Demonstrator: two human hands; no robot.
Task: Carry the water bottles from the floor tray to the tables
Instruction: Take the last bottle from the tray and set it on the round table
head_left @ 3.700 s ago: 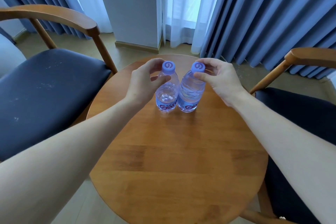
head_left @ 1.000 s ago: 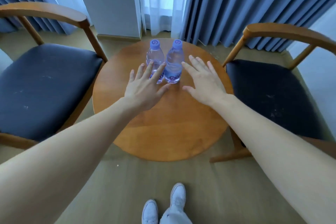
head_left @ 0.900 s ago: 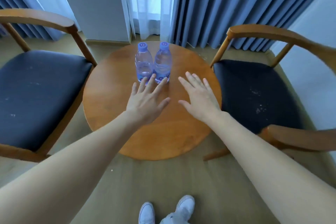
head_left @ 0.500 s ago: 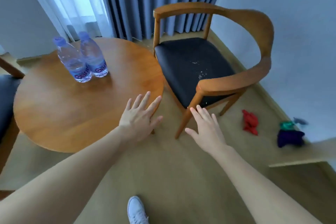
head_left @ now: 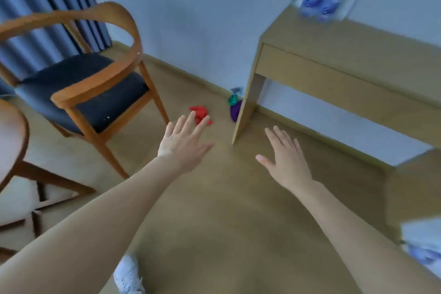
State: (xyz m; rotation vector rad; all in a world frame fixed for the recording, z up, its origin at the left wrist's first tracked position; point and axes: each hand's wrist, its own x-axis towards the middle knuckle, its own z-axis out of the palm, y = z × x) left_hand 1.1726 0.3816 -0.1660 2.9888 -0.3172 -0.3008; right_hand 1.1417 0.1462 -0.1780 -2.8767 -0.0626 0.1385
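Observation:
Both my hands hover over the bare floor with straight, spread fingers and hold nothing: my left hand (head_left: 183, 143) in the middle, my right hand (head_left: 285, 157) to its right. Blurred clear water bottles with blue labels (head_left: 321, 5) stand on the light wooden desk (head_left: 334, 55) at the upper right. At the lower right edge a blurred white and blue shape (head_left: 422, 250) shows, too smeared to identify. Only the rim of the round wooden table (head_left: 18, 131) appears at the left; the two bottles on it are out of view.
A wooden armchair with a dark seat (head_left: 78, 83) stands at the left before blue curtains. A red cloth (head_left: 199, 112) and a green and purple bundle (head_left: 235, 106) lie on the floor by the desk leg. My white shoe (head_left: 127, 277) is at the bottom.
My view has swung right, away from the round table and its two bottles toward the desk. Both hands came off the bottles and now travel open over the floor.

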